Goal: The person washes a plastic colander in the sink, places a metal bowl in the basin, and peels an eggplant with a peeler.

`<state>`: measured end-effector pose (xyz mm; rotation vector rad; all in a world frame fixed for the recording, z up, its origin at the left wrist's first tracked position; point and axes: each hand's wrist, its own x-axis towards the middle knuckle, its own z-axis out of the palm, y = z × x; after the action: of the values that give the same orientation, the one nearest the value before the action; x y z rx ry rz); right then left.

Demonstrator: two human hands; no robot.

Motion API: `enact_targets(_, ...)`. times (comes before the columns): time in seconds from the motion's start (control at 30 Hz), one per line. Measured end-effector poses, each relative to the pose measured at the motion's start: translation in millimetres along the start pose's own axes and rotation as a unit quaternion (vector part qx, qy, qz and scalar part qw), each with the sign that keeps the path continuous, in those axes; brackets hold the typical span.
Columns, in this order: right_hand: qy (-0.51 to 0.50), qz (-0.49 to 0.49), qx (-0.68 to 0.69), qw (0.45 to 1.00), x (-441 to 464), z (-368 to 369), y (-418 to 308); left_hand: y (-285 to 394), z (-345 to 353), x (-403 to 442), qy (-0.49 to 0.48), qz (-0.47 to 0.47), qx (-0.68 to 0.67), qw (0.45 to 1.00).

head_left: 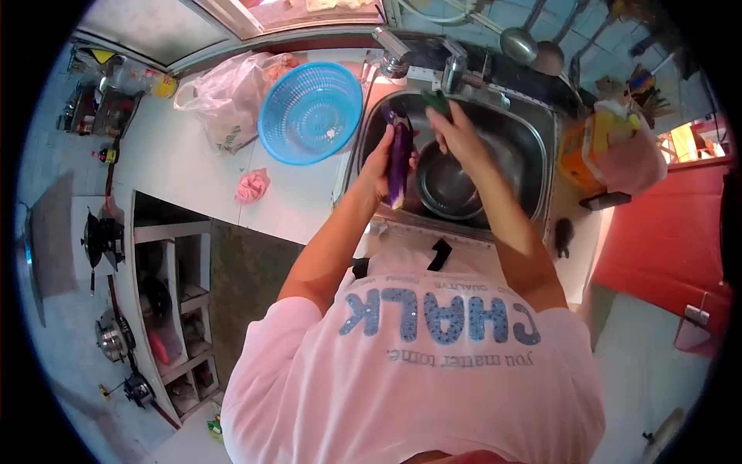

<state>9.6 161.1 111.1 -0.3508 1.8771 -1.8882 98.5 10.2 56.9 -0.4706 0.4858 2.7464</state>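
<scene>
Above the left part of the steel sink [547,143], my left hand [378,164] is closed around a long purple eggplant [399,158]. The eggplant stands roughly lengthwise away from me, with a pale patch near its far end and a pale tip at the near end. My right hand [457,138] is closed on a dark green object [437,102] near the faucet; its kind is unclear. A round metal basin [452,185] sits in the sink below my right hand.
Left of the sink stand a blue plastic basket [309,114] and a plastic bag [229,100], with a crumpled pink item [252,186] nearby. A faucet [454,66] rises behind the sink. Ladles [519,45] hang at the back right, above an orange-and-yellow package [599,147].
</scene>
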Motion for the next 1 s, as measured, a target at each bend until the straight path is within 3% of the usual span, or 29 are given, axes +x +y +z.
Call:
enact_targets(0.1, 0.059, -0.076, -0.086, 0.992, -31.4, -15.9, 56.3, -10.1, 13.6, 7.1, 0.053, 0.037, 0.066, 0.996)
enact_targets(0.17, 0.08, -0.098, -0.154, 0.98, -50.4, -19.9, 52.7, -18.8, 23.5, 10.9, 0.073, 0.031, 0.097, 0.992)
enact_targets(0.37, 0.137, -0.094, -0.232, 0.958, -56.8, -25.9, 23.1, -36.3, 46.0, 25.3, 0.125, 0.011, 0.179, 0.976)
enact_targets(0.47, 0.123, -0.082, -0.291, 0.945, -63.9, -22.2, 5.8, -41.8, 65.7, 23.6, 0.086, 0.06, 0.183, 0.977)
enact_targets(0.57, 0.156, -0.076, -0.305, 0.937, -67.9, -12.8, 0.6, -47.3, 80.8, 31.8, 0.112, 0.126, 0.171, 0.971)
enact_targets(0.77, 0.103, -0.069, -0.369, 0.921, -92.1, 0.9, -2.6, -34.0, 67.1, 49.3, 0.073, 0.201, 0.109, 0.971)
enact_targets(1.0, 0.037, -0.018, -0.335, 0.941, -125.4, -21.3, 18.0, 1.3, 44.7, 69.6, 0.154, 0.287, 0.101, 0.94)
